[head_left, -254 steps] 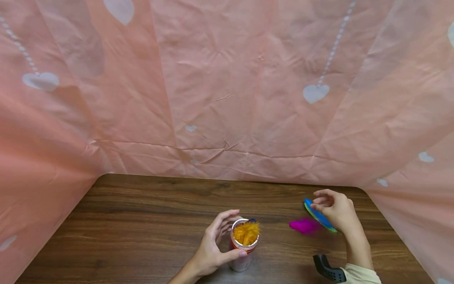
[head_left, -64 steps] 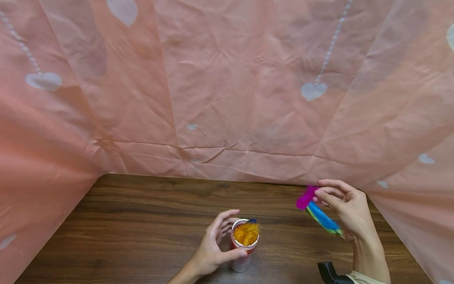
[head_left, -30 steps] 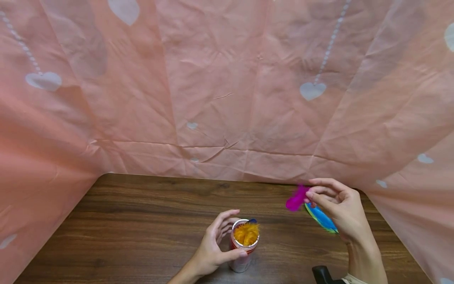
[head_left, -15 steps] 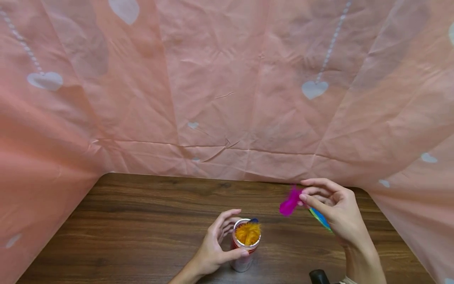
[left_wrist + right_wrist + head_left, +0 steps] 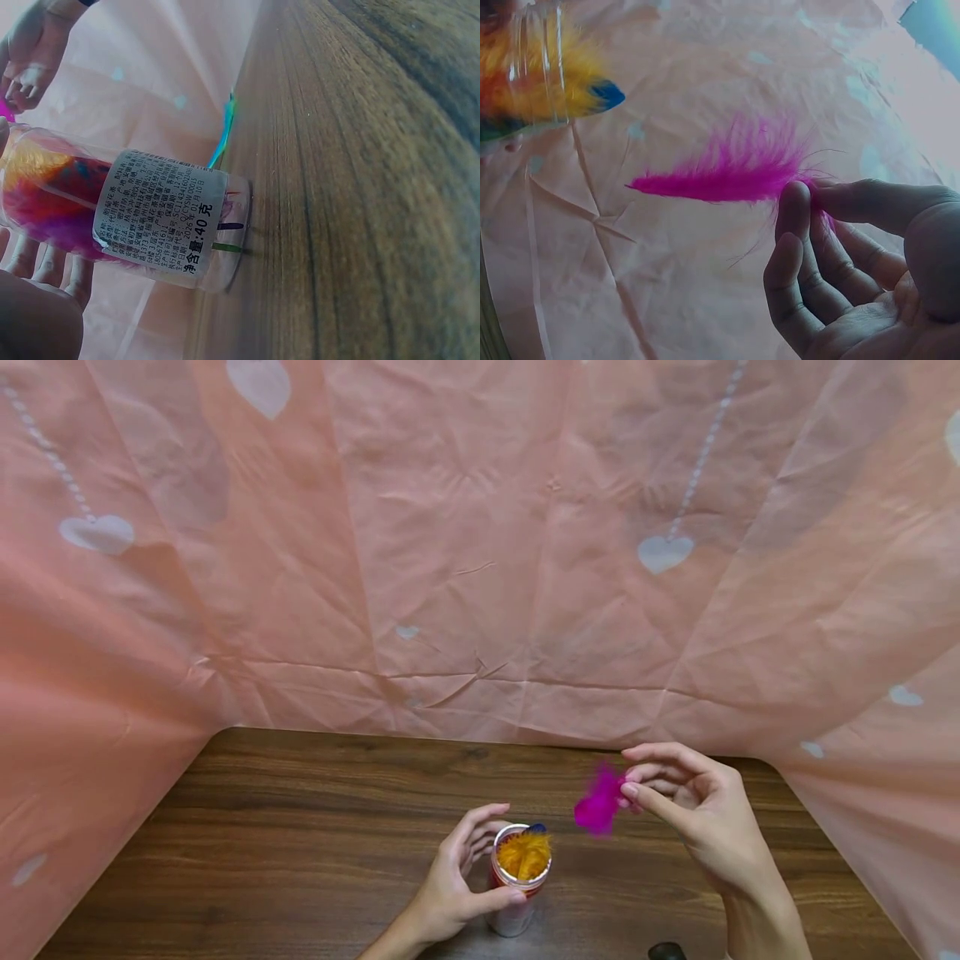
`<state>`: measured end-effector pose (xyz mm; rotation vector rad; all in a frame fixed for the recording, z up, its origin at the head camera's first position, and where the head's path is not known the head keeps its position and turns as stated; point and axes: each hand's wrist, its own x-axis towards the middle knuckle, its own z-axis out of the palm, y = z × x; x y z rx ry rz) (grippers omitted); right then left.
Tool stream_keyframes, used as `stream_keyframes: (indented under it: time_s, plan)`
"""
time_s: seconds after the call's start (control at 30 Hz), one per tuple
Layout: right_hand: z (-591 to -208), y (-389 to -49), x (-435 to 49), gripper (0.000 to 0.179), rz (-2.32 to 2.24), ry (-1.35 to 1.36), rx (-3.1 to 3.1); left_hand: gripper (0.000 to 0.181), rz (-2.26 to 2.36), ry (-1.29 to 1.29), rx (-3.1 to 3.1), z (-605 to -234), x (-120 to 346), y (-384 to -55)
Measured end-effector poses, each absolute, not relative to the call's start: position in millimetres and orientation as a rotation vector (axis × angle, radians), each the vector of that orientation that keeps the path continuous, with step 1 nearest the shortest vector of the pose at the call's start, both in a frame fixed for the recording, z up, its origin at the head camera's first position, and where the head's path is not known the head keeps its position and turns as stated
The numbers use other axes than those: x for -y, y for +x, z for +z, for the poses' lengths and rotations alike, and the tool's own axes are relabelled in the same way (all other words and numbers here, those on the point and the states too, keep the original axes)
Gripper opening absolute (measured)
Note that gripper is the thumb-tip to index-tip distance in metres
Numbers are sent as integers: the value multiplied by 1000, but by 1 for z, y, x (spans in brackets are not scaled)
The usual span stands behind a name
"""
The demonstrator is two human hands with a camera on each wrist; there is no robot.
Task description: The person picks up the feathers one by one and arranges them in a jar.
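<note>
My left hand (image 5: 450,887) holds a clear plastic jar (image 5: 512,920) upright on the table, thumb on the near side and fingers round the far side. An orange feather (image 5: 523,856) and a dark blue feather tip (image 5: 537,829) poke out of its open top. In the left wrist view, red and purple feathers show through the wall above a printed label (image 5: 161,214). To the jar's right, my right hand (image 5: 708,814) pinches a magenta feather (image 5: 720,176) by one end between thumb and fingertips, its other end pointing toward the jar.
A blue-green feather (image 5: 224,133) lies on the table in the left wrist view; my right hand hides it in the head view. The dark wood table (image 5: 300,843) is enclosed by pink sheeting (image 5: 465,527) with white hearts. A black piece (image 5: 666,951) sits by my right wrist.
My right hand has picked up the magenta feather from beside the blue-green one and carried it left, nearer the jar. My left hand has stayed on the jar.
</note>
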<state>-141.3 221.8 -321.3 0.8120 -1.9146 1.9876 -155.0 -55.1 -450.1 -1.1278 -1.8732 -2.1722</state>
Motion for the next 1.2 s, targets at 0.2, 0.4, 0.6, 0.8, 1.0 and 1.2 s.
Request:
stream_keyframes:
  time_s: [0.2,0.4,0.6,0.8,1.0,1.2]
  plan:
    - [-317,-139,-219,38,1993,876,1918,82,-2213,-1100,1901,-447,56,-155]
    - [-310,-135,-211,36,2005,882,1978,82,-2203,-1104,1892,-447,56,-154]
    - [-311,-134,-204,36,2028,885,2019,82,-2218,-1098,1893,-447,56,-154]
    - [-317,-137,-200,42,2027,989,1986,82,-2221,-1096,1896,-446,56,-154]
    - [-322,-139,-194,42,1933,1071,2051,81,-2223,-1072,1926,-446,56,-154]
    - [-322,-139,-189,37,1892,1062,2166,80,-2248,-1043,1952,-445,55,-153]
